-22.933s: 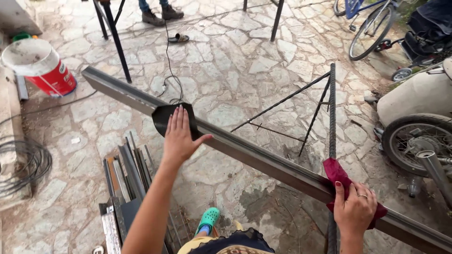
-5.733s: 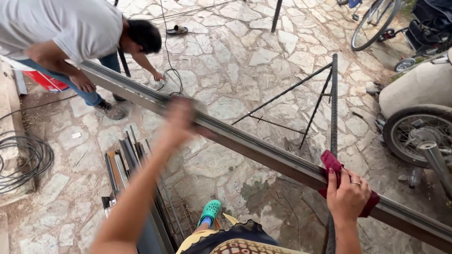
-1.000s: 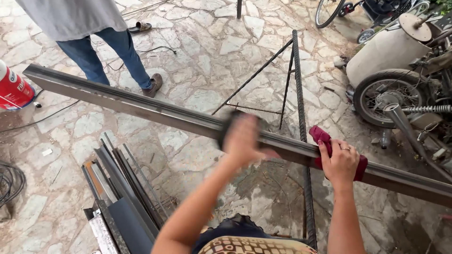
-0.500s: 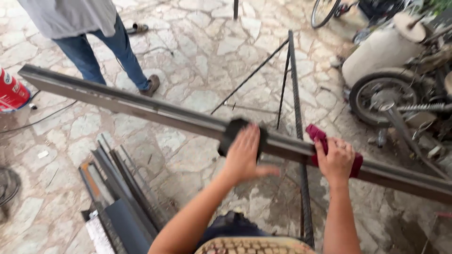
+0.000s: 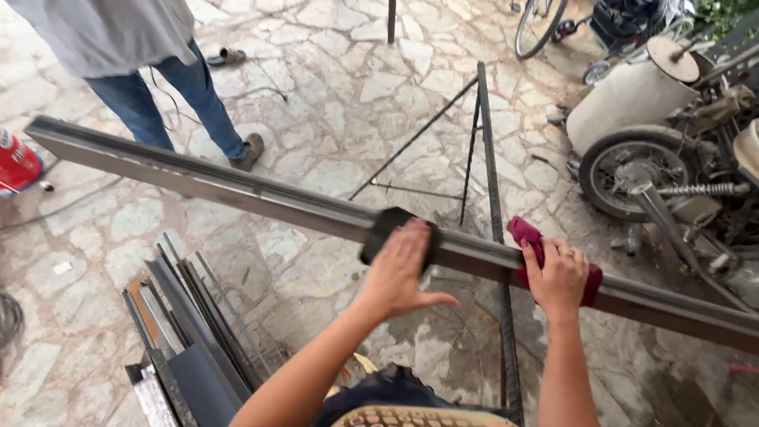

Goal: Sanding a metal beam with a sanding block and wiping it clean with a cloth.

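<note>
A long dark steel bar (image 5: 237, 190) runs from upper left to lower right across the view, resting on a rebar stand (image 5: 492, 198). My left hand (image 5: 402, 269) presses flat on a black pad (image 5: 379, 229) wrapped over the bar near its middle. A little to the right, my right hand (image 5: 560, 277) grips the bar through a dark red cloth (image 5: 528, 236).
Another person in jeans (image 5: 170, 95) stands behind the bar at upper left. A stack of metal sections (image 5: 186, 332) lies at lower left. A motorcycle wheel (image 5: 636, 170) and a white tank (image 5: 624, 95) are at right; a red container (image 5: 16, 162) at far left.
My left hand and the black pad have slid right along the bar toward my right hand over the earlier frames. The view shifted; the other person stood up.
</note>
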